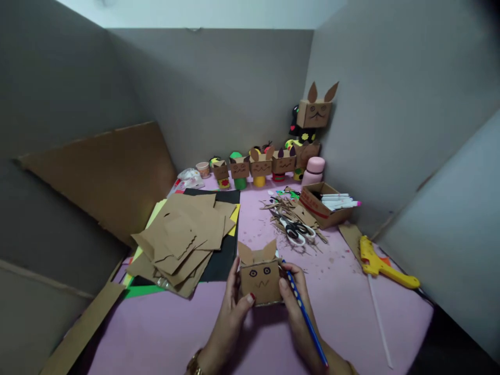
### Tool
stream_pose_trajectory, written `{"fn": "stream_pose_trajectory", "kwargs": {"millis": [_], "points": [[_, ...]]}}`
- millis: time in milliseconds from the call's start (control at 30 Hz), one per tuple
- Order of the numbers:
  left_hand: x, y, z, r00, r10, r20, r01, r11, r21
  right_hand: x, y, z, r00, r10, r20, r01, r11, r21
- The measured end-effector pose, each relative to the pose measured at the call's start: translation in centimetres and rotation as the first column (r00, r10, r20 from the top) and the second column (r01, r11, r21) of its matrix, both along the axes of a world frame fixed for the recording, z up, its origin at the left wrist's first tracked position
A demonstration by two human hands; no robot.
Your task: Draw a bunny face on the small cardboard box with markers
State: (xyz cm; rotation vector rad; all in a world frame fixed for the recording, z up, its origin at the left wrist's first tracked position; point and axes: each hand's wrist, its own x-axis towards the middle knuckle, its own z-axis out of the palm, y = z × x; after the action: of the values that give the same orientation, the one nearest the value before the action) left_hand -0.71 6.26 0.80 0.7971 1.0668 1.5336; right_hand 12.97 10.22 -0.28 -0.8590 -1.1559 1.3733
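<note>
A small cardboard box head (261, 276) with two pointed ears and a drawn face stands on the pink table (344, 291) near its front. My left hand (230, 312) grips its left side, thumb on the front. My right hand (295, 307) presses against its right side and also holds a blue pencil (307, 317) that slants down to the right.
A pile of brown card pieces (183, 237) lies on black and coloured sheets to the left. Scissors (295, 229) rest on card scraps. A box of markers (326, 203), a yellow glue gun (380, 265) and a row of finished box figures (260, 166) lie beyond.
</note>
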Motion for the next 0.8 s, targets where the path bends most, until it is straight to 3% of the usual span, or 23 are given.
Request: {"fn": "stream_pose_trajectory", "kwargs": {"millis": [200, 500, 800], "points": [[-1.1, 1.9, -0.1, 0.993, -0.114, 0.017, 0.113, 0.993, 0.040, -0.2, 1.5, 0.0, 0.997, -0.034, -0.076, 0.034, 0.999, 0.002], [-3.5, 2.2, -2.0, 0.990, -0.129, -0.065, 0.132, 0.990, 0.055, -1.0, 2.4, 0.1, 1.000, -0.020, -0.007, 0.021, 0.994, 0.106], [-3.3, 2.3, -1.3, 0.991, -0.126, -0.035, 0.128, 0.990, 0.067, -0.8, 2.5, -0.1, 0.997, -0.027, 0.067, 0.011, 0.976, 0.215]]}}
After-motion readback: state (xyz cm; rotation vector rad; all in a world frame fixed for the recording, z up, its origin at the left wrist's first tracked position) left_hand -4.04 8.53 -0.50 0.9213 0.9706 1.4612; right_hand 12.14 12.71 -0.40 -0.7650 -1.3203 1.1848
